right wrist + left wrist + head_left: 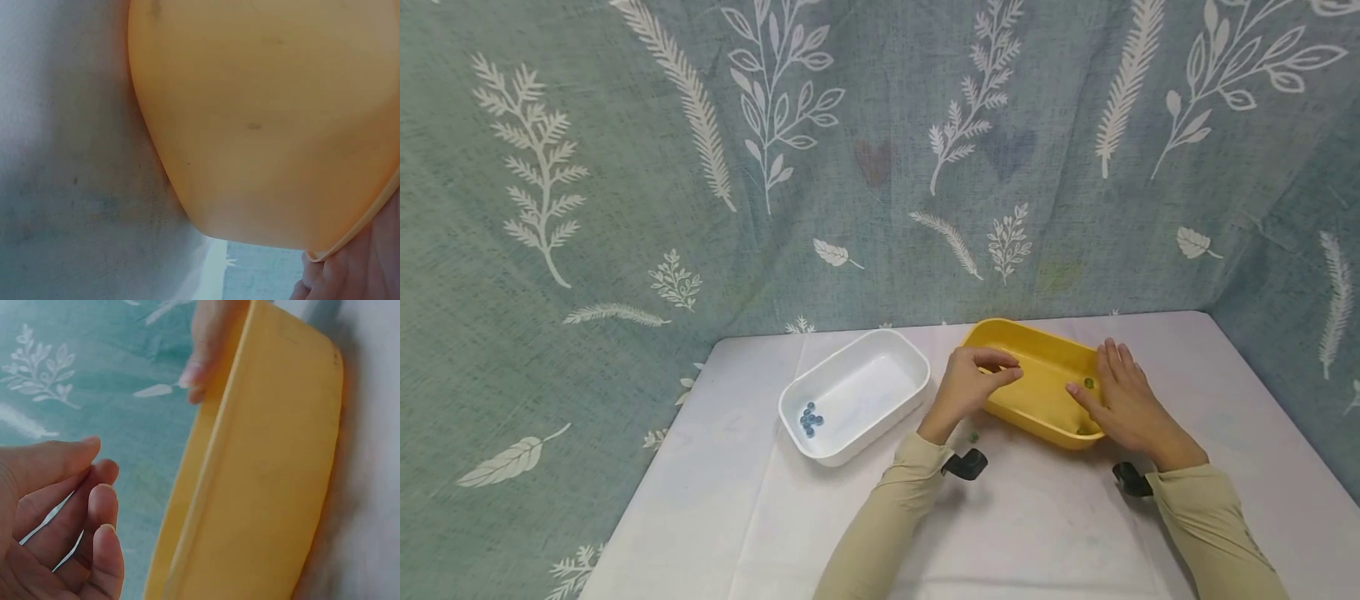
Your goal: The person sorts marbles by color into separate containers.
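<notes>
A yellow tray stands at the back right of the table, with two small green marbles in its right part; one marble lies near the far side. My left hand is over the tray's left end, thumb and forefinger tips brought together. No object shows between those fingertips in the left wrist view, where the hand has its other fingers bent. With fingers stretched out, my right hand rests on the tray's right end. Another green marble lies on the table below my left wrist.
Left of the yellow tray stands a white tray with several blue marbles in its near left corner. Patterned cloth hangs behind the white-covered table. Black wrist mounts stick out beneath both forearms.
</notes>
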`<state>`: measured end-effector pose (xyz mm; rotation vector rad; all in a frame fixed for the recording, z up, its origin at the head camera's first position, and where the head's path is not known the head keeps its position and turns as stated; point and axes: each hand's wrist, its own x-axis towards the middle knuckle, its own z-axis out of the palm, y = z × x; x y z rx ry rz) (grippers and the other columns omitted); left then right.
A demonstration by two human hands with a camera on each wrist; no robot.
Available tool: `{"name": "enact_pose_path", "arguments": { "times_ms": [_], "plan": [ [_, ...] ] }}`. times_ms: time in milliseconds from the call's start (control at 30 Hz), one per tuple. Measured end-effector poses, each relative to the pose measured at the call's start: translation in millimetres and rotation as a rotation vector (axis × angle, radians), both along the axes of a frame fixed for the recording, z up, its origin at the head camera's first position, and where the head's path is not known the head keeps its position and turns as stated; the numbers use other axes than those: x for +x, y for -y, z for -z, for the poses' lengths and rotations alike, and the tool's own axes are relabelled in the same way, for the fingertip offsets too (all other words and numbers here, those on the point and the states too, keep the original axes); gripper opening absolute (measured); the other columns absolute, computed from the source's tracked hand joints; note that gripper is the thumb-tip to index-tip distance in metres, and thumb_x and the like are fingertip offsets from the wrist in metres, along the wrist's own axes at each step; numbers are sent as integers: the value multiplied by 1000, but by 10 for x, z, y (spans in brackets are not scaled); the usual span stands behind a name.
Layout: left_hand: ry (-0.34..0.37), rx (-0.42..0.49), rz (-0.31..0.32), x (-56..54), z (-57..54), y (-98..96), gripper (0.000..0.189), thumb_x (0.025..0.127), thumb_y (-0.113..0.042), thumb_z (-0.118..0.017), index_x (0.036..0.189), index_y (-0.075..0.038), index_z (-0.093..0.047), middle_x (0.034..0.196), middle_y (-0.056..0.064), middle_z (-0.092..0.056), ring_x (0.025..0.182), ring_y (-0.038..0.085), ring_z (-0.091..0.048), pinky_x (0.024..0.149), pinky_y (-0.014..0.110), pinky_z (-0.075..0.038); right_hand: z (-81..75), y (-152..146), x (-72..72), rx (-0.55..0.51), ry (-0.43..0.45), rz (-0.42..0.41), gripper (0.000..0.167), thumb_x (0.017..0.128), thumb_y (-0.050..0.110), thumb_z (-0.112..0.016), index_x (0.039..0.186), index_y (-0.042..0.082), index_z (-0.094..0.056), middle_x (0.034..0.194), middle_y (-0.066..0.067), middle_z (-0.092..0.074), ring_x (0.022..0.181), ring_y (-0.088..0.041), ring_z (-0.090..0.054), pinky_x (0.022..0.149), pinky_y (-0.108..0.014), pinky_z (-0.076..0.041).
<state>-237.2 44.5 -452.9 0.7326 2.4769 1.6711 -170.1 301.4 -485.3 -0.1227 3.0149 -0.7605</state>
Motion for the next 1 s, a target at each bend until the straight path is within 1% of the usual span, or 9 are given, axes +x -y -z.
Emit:
{"name": "enact_pose_path", "arguments": {
  "times_ms": [100,267,367,433,567,733,933,1000],
  "plan": [
    [-11,22,-28,33,-10,140,15,89,-22,-82,100,-12,-84,101,4,-81,82,3,-65,69,18,-54,-4,1,-12,-5,0,-3,103,106,64,-35,158,-14,8,167,-37,14,156,-55,14,125,-72,1],
    [-20,28,-71,109,9,358,16,90,-25,-81,100,-12,-83,100,5,-81,83,4,-65,73,19,-54,-5,-1,-31,-15,-3,-5,103,106,63,-35,158,-14,9,167,-36,15,156,-54,15,125,-72,3],
    [-14,15,-91,157,52,467,17,91,-26,-80,100,-12,-83,99,5,-81,82,4,-65,72,18,-53,-3,-2,-33,-17,-7,-3,103,106,63,-35,158,-14,8,167,-36,15,156,-54,15,125,-71,3],
    [-4,13,-103,186,93,528,17,90,-25,-81,99,-11,-83,98,6,-81,80,3,-65,70,18,-52,-6,-1,-22,-20,-6,-3,103,106,63,-35,158,-15,8,167,-36,15,156,-54,14,125,-71,3],
    [3,6,-123,229,192,612,16,89,-23,-82,99,-11,-83,96,8,-81,79,2,-64,69,17,-50,-4,-12,4,-22,-12,-8,102,107,62,-35,158,-16,6,166,-37,15,156,-55,13,124,-72,3],
    [-2,-15,-117,238,296,670,14,89,-20,-82,99,-10,-83,95,6,-81,79,2,-64,72,17,-51,1,-11,2,-25,-16,-11,101,107,61,-36,158,-15,8,167,-36,15,156,-55,14,124,-73,2],
    [16,-101,-92,216,372,742,16,88,-16,-83,100,-6,-82,97,7,-81,78,5,-64,65,17,-52,0,7,-3,-24,1,-18,101,107,61,-36,158,-14,10,167,-36,17,155,-55,15,124,-73,3],
    [13,-129,-71,207,393,756,16,87,-14,-83,101,-4,-82,99,8,-81,79,6,-65,65,17,-52,-9,12,2,-24,1,-18,101,108,60,-36,158,-14,10,167,-36,16,155,-56,15,124,-73,2]
  ]
}}
